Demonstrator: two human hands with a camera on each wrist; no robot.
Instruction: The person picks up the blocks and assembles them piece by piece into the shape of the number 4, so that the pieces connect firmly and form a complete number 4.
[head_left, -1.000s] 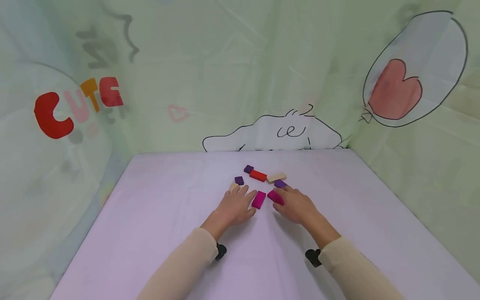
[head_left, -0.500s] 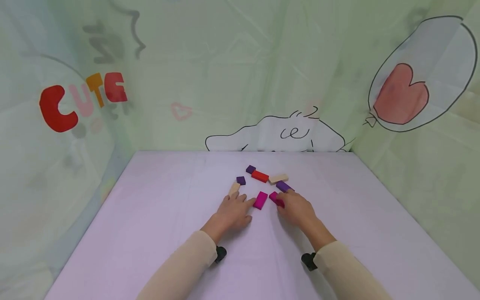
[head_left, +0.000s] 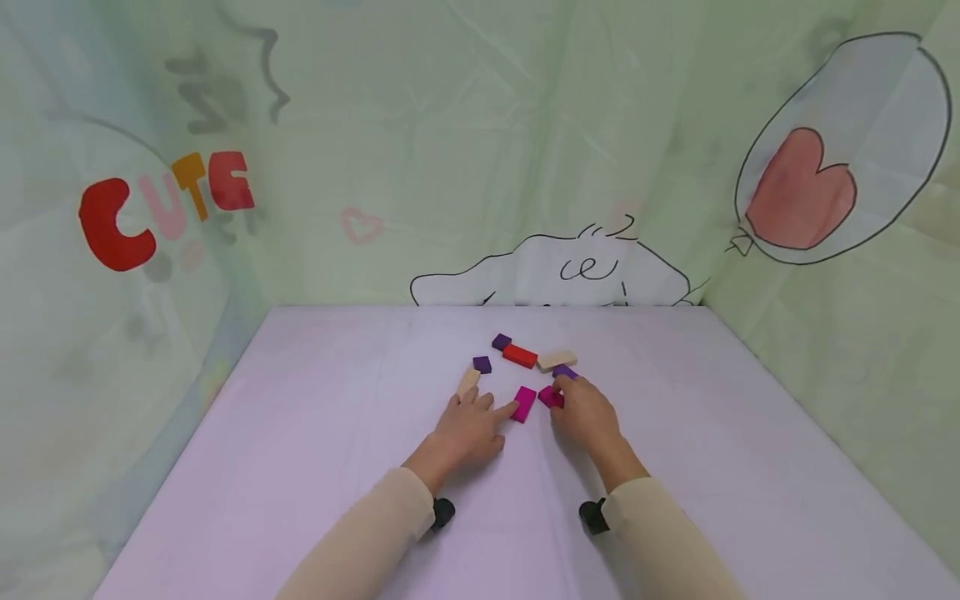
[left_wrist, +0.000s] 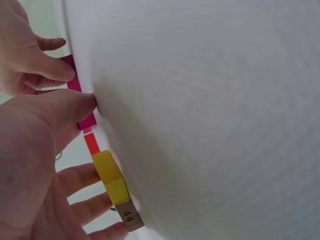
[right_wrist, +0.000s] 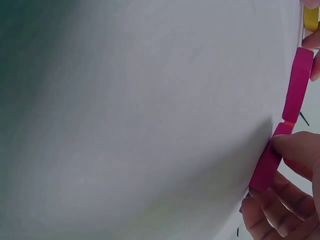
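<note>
In the head view, my left hand (head_left: 467,429) has its index finger stretched onto a magenta block (head_left: 526,402). The left wrist view shows its other fingers beside a yellow block (left_wrist: 106,167) and a wooden block marked 44 (left_wrist: 129,216). With thumb and fingers, my right hand (head_left: 588,414) holds a second magenta block (right_wrist: 267,162). Its fingers partly cover a purple block (head_left: 564,372) behind. A narrow gap separates the facing ends of the two magenta blocks.
Farther back, a red block (head_left: 520,357) lies between a dark purple block (head_left: 502,342) and a pale wooden block (head_left: 557,360). Another dark purple block (head_left: 482,365) adjoins a pale block (head_left: 468,382) at left. A white cloth (head_left: 337,417) covers the table; printed curtains (head_left: 337,150) surround it.
My right hand and forearm have swung left, and the fingers now grip the right magenta block more closely. My left index finger has reached onto the left magenta block, which sits slightly turned.
</note>
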